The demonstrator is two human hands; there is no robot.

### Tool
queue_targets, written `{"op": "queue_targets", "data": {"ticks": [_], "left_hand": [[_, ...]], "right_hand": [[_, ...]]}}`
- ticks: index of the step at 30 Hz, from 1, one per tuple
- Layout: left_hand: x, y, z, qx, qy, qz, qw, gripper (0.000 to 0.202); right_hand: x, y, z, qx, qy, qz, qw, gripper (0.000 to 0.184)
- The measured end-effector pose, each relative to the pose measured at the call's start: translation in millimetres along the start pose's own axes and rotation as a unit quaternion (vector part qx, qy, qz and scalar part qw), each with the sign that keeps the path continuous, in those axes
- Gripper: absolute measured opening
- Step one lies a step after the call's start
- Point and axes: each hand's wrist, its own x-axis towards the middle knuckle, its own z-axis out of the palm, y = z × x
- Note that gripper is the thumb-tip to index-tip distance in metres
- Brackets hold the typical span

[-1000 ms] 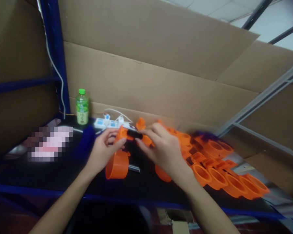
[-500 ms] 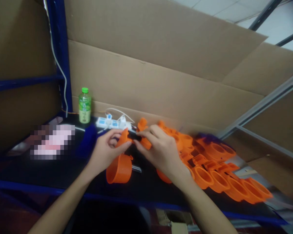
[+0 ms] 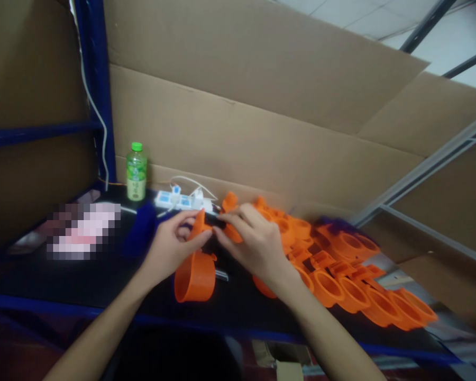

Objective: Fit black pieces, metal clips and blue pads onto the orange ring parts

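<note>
My left hand (image 3: 174,243) is closed on an orange plastic piece (image 3: 199,224), pinching it between thumb and fingers. Just below that hand is an orange ring-shaped part (image 3: 195,278) with a small tab at its rim; whether it joins the held piece I cannot tell. My right hand (image 3: 257,241) faces the left one, its thumb and fingertips bent together close to the held piece. Whatever sits in those fingertips is too small and blurred to name. A short silvery strip (image 3: 222,275) lies on the black table beside the ring part.
Many similar orange ring parts (image 3: 353,293) crowd the right side of the black table (image 3: 115,286). Behind my hands are a white power strip (image 3: 184,201) with plugs and a green-capped bottle (image 3: 137,172). A blue item (image 3: 140,230) lies left; cardboard (image 3: 238,127) walls the back.
The view has shifted slightly, and the orange ring part hangs a touch lower and further right. Both hands keep nearly the same pose and place.
</note>
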Motion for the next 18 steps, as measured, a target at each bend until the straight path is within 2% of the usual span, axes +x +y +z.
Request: {"op": "queue_targets", "data": {"ticks": [4, 7, 9, 11, 13, 15, 18], "left_hand": [[0, 4, -2.4, -0.013, 0.02, 0.006, 1.0, 0.041], [0, 7, -7.2, -0.029, 0.061, 0.013, 0.998, 0.033], [0, 10, -11.9, -0.064, 0.107, 0.013, 0.992, 0.031], [2, 15, -17.5, -0.109, 0.147, 0.01, 0.983, 0.03], [3, 20, -23.1, -0.143, 0.171, 0.01, 0.975, 0.029], [4, 23, -27.8, -0.158, 0.186, 0.01, 0.97, 0.03], [5, 24, -32.0, -0.164, 0.192, 0.009, 0.967, 0.032]], "right_hand": [[2, -14, 3, 0.008, 0.025, -0.011, 1.0, 0.018], [3, -20, 8, 0.055, 0.06, -0.003, 0.997, 0.019], [3, -17, 16, 0.095, 0.1, 0.036, 0.99, 0.019], [2, -9, 30, 0.136, 0.098, 0.085, 0.982, 0.017], [1, 0, 48, 0.181, 0.022, 0.098, 0.978, 0.017], [-2, 7, 67, 0.208, -0.085, 0.074, 0.972, 0.019], [-9, 9, 87, 0.188, -0.196, 0.05, 0.961, 0.026]]}}
